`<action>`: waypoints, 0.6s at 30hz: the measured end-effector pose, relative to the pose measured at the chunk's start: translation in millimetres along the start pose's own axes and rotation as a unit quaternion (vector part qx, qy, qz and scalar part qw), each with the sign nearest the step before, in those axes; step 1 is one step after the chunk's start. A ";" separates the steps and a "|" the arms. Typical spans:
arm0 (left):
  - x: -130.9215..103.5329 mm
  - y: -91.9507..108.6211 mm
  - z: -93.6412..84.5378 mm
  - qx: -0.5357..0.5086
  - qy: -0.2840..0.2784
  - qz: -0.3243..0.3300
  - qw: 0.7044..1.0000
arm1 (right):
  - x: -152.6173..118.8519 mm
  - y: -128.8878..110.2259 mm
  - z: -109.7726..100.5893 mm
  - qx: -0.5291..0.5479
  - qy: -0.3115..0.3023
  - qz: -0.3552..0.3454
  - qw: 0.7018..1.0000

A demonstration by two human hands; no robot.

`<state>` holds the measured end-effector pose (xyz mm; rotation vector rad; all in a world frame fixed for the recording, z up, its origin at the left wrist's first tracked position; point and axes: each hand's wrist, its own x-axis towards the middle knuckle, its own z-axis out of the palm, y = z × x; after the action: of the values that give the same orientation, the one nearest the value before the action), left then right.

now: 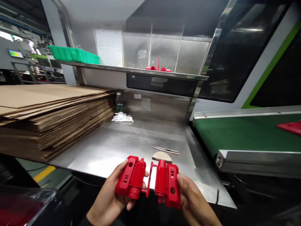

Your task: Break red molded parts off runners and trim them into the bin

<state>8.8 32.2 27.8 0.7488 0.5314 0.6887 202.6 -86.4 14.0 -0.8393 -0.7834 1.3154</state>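
In the head view, the left hand (109,201) and right hand (191,199) are each grasping one half of a red molded plastic part (148,180), the halves joined by a thin runner, above the near edge of the steel table (122,142). A cardboard stack (51,119) is lying left; a green conveyor belt (244,133) is sitting right.

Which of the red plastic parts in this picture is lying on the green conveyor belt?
The flat red piece at the right edge lies on the belt; others sit on the upper shelf or in both hands.
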 end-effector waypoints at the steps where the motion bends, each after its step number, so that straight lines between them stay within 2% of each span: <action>1: 0.5 -3.1 0.3 0.003 0.005 0.007 1.000 | -0.1 -0.5 2.5 0.013 0.007 -0.009 1.000; 4: 2.7 -12.1 -2.0 0.013 0.025 0.056 0.998 | -1.1 -5.0 4.6 0.030 0.024 -0.039 0.998; 6: 5.0 -16.0 -4.3 0.010 0.011 0.072 0.997 | -2.7 -7.8 2.8 0.028 0.033 -0.043 0.998; 10: 6.4 -14.9 -1.2 -0.038 -0.095 0.004 0.995 | -6.8 -7.8 -6.9 0.018 0.046 -0.052 0.997; 13: -1.1 -7.6 10.7 -0.037 -0.141 -0.008 0.989 | -9.3 -4.5 -18.1 0.045 0.051 -0.049 0.996; 18: -18.2 4.0 37.1 -0.007 -0.209 0.004 0.978 | -11.0 3.5 -35.7 0.125 0.150 -0.015 0.981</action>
<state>19.5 5.1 57.4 0.8543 0.1384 0.5214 230.7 -99.8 -6.8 -0.7970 -0.3825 1.1958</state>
